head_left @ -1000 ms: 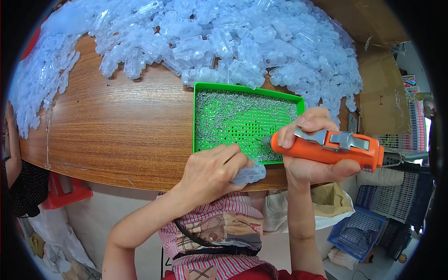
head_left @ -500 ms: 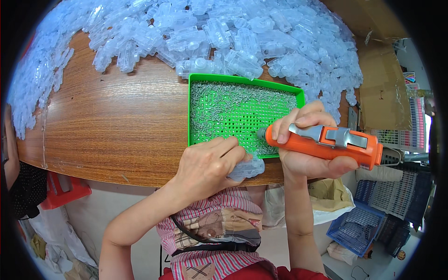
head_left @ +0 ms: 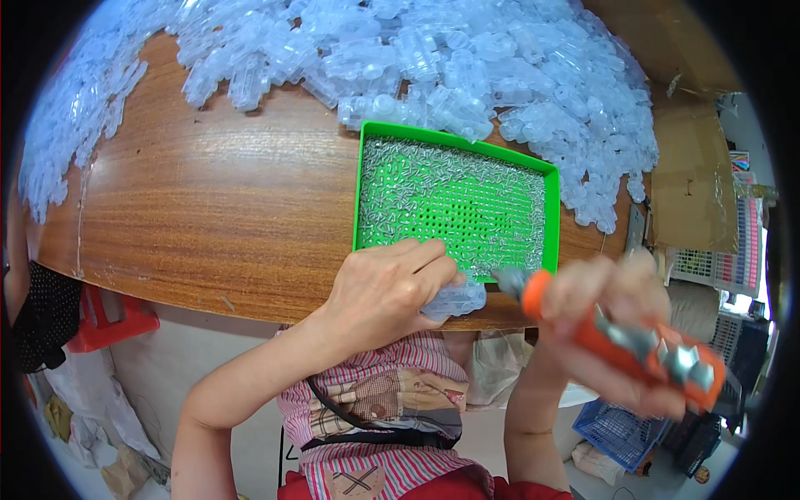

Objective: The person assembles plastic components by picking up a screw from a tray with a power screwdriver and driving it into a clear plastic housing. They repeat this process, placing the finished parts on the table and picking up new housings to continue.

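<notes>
the left hand (head_left: 390, 282) has its fingers clamped on a clear part (head_left: 460, 301), which pokes out to the right past the fingertips, over the near edge of the counter (head_left: 208, 192) and just beside the green tray (head_left: 552, 208) of screws (head_left: 390, 196). the right hand (head_left: 612, 321), blurred, has its fingers wrapped around an orange driver (head_left: 607, 343); its grey tip is near the part's right end.

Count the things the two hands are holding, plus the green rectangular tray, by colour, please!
Orange handheld tool with a metal clip, in the right hand: 1
Clear bluish plastic piece, in the left hand: 1
Green rectangular tray: 1
Total: 3
</notes>
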`<action>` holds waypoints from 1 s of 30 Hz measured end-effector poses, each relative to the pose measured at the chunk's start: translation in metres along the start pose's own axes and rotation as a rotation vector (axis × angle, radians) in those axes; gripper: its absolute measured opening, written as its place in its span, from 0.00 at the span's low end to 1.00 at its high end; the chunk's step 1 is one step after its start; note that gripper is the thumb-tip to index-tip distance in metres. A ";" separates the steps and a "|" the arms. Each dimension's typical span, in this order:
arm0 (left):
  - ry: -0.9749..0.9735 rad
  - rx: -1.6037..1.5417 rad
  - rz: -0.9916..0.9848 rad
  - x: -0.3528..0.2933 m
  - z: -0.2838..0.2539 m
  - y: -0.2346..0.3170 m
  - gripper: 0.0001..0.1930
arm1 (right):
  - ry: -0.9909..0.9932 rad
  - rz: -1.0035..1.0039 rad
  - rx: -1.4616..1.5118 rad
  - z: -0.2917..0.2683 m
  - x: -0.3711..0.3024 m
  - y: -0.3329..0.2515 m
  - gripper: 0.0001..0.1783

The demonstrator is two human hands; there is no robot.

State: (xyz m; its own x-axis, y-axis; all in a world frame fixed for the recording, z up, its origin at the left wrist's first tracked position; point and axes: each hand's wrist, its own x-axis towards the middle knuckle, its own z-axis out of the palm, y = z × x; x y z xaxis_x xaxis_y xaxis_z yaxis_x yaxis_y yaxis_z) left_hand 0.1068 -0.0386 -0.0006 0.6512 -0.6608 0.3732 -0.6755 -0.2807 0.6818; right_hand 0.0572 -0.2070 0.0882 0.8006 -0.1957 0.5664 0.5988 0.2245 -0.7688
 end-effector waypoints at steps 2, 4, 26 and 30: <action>0.003 0.013 -0.003 -0.001 -0.002 0.001 0.14 | -0.125 -0.054 -0.064 0.004 -0.005 -0.014 0.41; 0.014 0.003 -0.002 0.002 -0.002 0.000 0.14 | -0.071 -0.113 -0.022 0.018 -0.014 -0.012 0.39; 0.038 0.004 -0.015 -0.002 -0.001 -0.001 0.13 | -0.310 -0.030 -0.146 0.006 -0.028 -0.003 0.14; 0.035 -0.020 -0.003 -0.001 0.000 -0.002 0.14 | -0.450 -0.019 -0.133 0.007 -0.026 -0.004 0.14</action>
State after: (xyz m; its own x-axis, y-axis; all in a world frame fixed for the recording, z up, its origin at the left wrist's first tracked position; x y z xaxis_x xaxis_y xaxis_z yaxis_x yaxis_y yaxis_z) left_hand 0.1075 -0.0375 -0.0023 0.6653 -0.6350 0.3927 -0.6666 -0.2683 0.6954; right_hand 0.0341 -0.1957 0.0785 0.7378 0.2410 0.6305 0.6286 0.0951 -0.7719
